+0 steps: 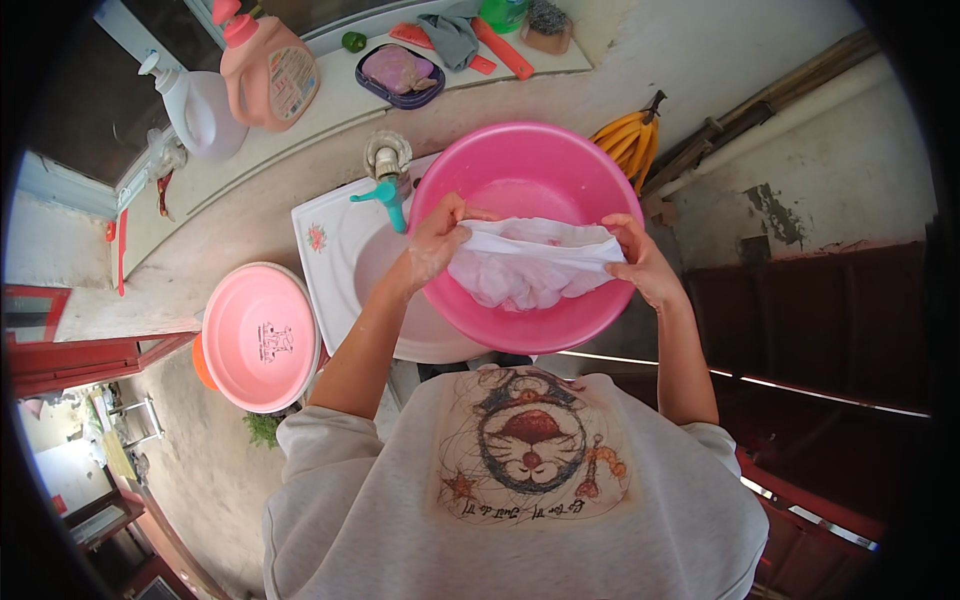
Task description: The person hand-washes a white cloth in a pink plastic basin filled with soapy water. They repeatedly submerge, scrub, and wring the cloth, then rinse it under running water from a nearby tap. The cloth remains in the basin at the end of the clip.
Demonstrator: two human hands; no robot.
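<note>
A wet white cloth garment is stretched between my two hands over a bright pink plastic basin. Its upper edge looks like a waistband, and the lower folds hang bunched into the basin. My left hand pinches the band at its left end. At the right end, my right hand grips it between thumb and fingers. The basin rests on a white ceramic sink, covering much of its right side. A tap with a teal handle stands just left of the basin.
Pale pink basins are stacked left of the sink. On the ledge behind are pump bottles, a soap dish, red-handled brushes and a steel wool scourer. Bananas hang behind the basin; poles lean at right.
</note>
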